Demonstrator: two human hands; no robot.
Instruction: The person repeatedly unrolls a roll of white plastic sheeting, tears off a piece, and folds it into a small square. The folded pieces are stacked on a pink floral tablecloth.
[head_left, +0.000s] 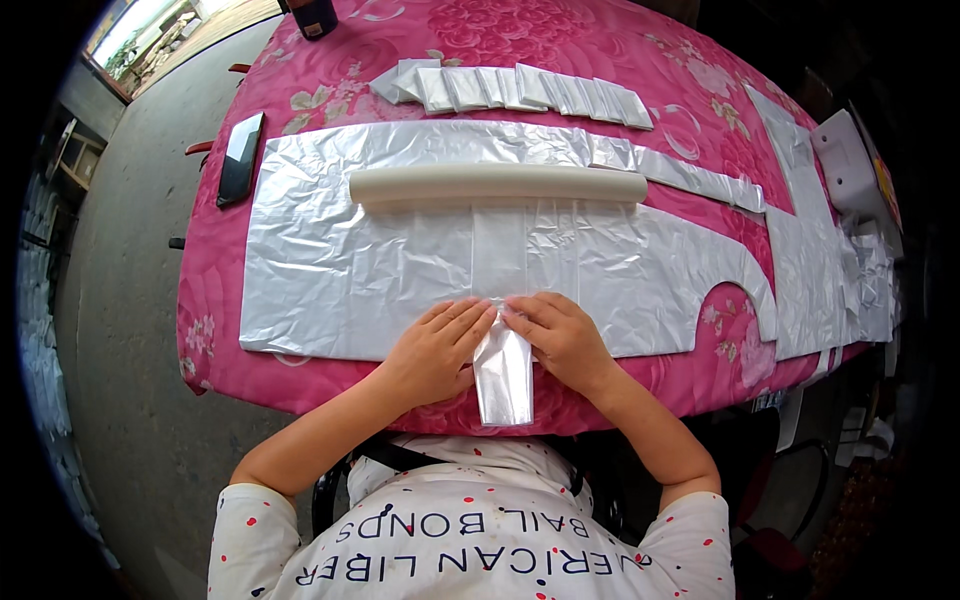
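Note:
My left hand (435, 350) and my right hand (562, 342) meet at the table's near edge, fingertips closed on a narrow folded plastic strip (505, 385). Shiny and silvery white, the strip's lower end points toward me. Under my fingers lies a wide, thin plastic sheet (340, 295), spread flat and creased, with a curved cutout at its right end. Fold lines run up its middle, above my fingertips. A pale roller-like tube (500, 184) rests across the sheet, farther from me than my hands.
Small folded plastic packets (510, 88) overlap in a row at the back of the pink floral tablecloth (690, 60). A dark phone (241, 160) lies left. More plastic sheets (805, 270) pile up at the right, beside a white box (848, 160). A dark container (315, 18) stands far left.

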